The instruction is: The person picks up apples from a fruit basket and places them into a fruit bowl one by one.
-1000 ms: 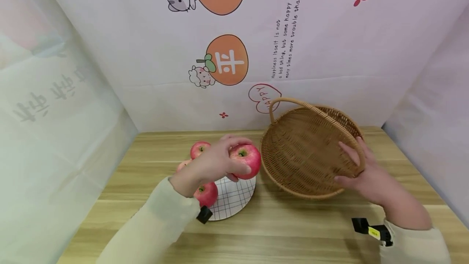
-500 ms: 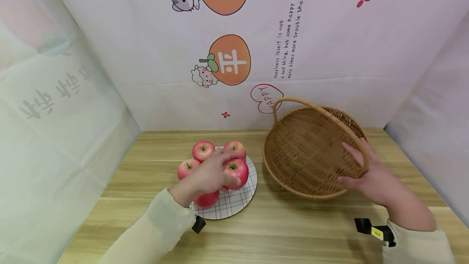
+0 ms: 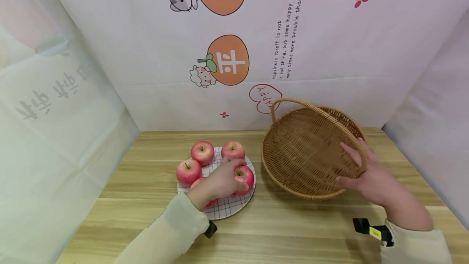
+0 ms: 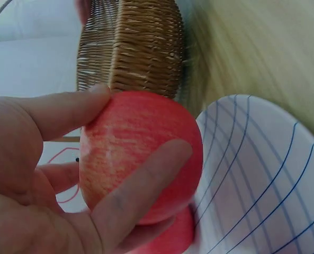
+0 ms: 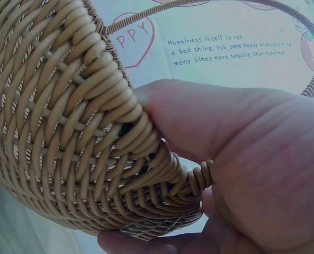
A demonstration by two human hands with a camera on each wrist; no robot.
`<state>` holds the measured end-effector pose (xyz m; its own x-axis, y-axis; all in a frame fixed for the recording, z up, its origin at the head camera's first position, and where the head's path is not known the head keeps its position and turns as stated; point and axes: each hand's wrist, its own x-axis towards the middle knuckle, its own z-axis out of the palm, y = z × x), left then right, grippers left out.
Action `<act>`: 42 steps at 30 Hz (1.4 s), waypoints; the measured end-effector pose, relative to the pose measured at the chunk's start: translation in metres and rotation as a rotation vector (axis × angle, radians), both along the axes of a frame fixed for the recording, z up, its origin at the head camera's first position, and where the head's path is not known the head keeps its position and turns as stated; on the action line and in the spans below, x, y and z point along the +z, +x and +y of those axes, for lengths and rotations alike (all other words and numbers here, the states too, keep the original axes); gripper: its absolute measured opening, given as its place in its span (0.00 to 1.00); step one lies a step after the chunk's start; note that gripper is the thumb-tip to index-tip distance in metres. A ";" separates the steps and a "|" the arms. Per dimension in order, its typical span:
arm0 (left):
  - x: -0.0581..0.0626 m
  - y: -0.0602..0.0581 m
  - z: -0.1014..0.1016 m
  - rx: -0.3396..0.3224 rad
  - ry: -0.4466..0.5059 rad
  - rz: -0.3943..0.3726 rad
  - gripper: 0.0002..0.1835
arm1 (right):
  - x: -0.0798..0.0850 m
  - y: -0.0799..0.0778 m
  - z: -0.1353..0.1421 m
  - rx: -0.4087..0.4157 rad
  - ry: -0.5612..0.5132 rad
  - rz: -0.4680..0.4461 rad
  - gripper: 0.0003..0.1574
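Note:
My left hand (image 3: 223,179) holds a red apple (image 3: 244,180) at the right side of a round white plate (image 3: 229,211) with a dark grid pattern. In the left wrist view, thumb and fingers lie around this apple (image 4: 146,132); whether it touches the plate I cannot tell. Two apples sit at the plate's left, a back-left one (image 3: 202,152) and a left one (image 3: 188,172). Another apple (image 3: 233,150) is at the back right, and one at the front is partly hidden by my hand. My right hand (image 3: 377,182) grips the right rim of a tilted wicker basket (image 3: 304,154) near its handle.
The wooden table (image 3: 286,231) runs up to a printed white cloth (image 3: 322,52) behind. Cloth walls also stand at the left and right. The basket's arched handle (image 3: 315,109) rises over its opening, just right of the plate.
My left hand has brought the held apple from beside the basket back left and down over the plate, then slightly right and lower. My right hand and the basket have stayed put.

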<state>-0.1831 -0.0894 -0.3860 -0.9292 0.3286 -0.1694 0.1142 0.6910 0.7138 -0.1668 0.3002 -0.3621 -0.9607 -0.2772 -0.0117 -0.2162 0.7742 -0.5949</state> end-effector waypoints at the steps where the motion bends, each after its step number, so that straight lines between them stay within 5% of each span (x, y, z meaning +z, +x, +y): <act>1: -0.001 0.000 0.001 0.006 -0.004 -0.008 0.36 | 0.000 0.000 0.000 -0.001 -0.002 0.002 0.66; 14: -0.010 0.003 0.011 0.084 -0.087 0.001 0.35 | -0.001 -0.004 -0.002 -0.030 -0.064 0.011 0.69; 42: -0.006 0.003 0.008 0.091 -0.165 0.042 0.41 | -0.002 -0.002 0.001 -0.047 -0.059 -0.016 0.69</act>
